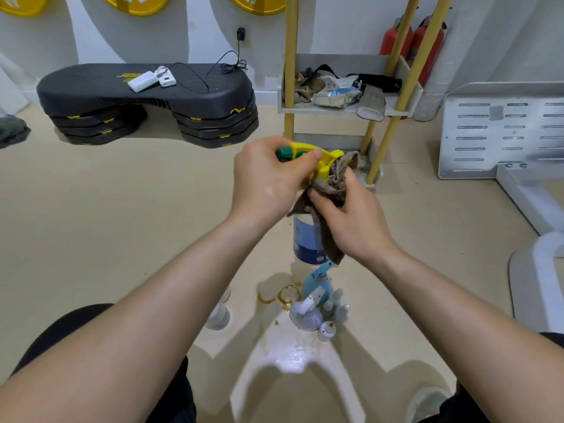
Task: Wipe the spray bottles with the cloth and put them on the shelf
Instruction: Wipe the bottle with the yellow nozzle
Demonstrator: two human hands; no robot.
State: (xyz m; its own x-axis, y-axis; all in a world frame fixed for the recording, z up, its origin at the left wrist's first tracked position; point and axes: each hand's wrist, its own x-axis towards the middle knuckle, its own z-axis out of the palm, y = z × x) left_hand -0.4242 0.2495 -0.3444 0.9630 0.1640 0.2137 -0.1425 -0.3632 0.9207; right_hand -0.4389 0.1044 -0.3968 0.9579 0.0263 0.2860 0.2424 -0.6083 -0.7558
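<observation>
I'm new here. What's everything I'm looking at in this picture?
Spray bottle: one, yellow-green head, blue-white body, held mid-frame.
Cloth: one, brown, wrapped at the bottle's neck.
Floor bottles: several, pale blue and white, clustered below the hands.
Shelf: one, white with yellow poles, behind, cluttered.
Step platform: one, black, far left.
Extinguishers: two, red, behind the shelf.
Panel: one, white, slotted, right.
Left hand: grips the spray head.
Right hand: holds the cloth against the bottle.
</observation>
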